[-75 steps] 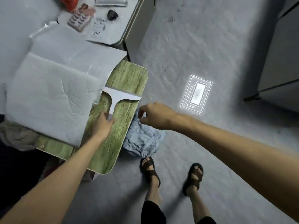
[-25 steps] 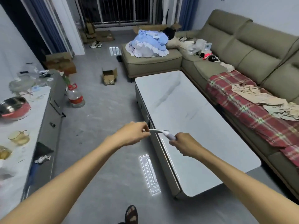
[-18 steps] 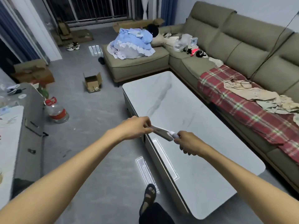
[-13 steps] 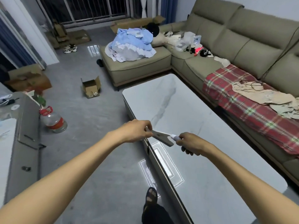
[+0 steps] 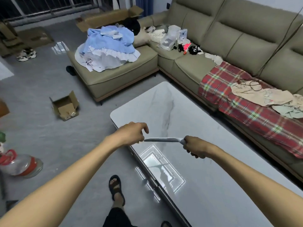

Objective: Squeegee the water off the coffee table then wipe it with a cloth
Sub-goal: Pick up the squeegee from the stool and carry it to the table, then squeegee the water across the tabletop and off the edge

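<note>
The squeegee [image 5: 164, 139] hangs level above the near left part of the coffee table [image 5: 213, 169], held between both hands. The right hand [image 5: 195, 149] is clenched around its handle; the left hand [image 5: 131, 134] pinches the blade's far tip with thumb and forefinger, other fingers loose. Ceiling light glares off the glossy marble top. Behind stands an olive sofa [image 5: 229, 38] with a red plaid blanket [image 5: 246, 104]

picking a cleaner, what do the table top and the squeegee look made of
Table top: looks like polished marble or marble-look slab, pale with dark veins, glossy enough to mirror a ceiling light. Real stone or not, cannot tell.
Squeegee: seems pale plastic, smooth and matt; its blade edge is too thin here to judge.
</note>
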